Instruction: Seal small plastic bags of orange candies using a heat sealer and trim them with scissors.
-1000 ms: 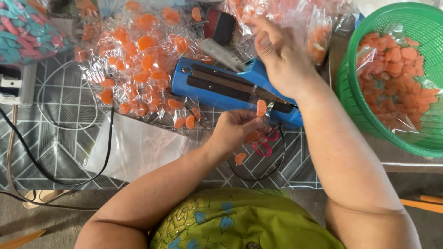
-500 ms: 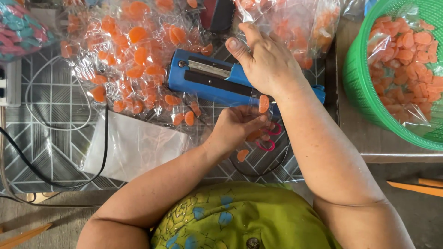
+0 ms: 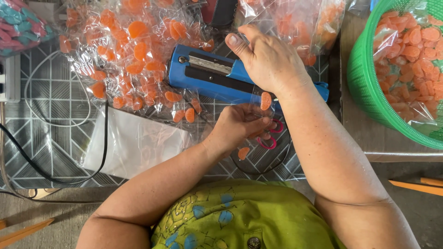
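Observation:
A blue heat sealer lies across the patterned table. My right hand presses down on its right end, fingers curled over the bar. My left hand sits just in front of the sealer, pinching a small clear packet with an orange candy slice at the sealer's edge. Pink-handled scissors lie under my left hand. One loose orange slice rests on the table below that hand.
A heap of sealed clear packets of orange slices fills the table's upper left. A green basket of orange slices stands at right. A stack of clear empty bags lies front left; black and white cables loop nearby.
My right hand has shifted along the sealer and now presses on its right end. My left hand keeps the packet at the sealer's edge.

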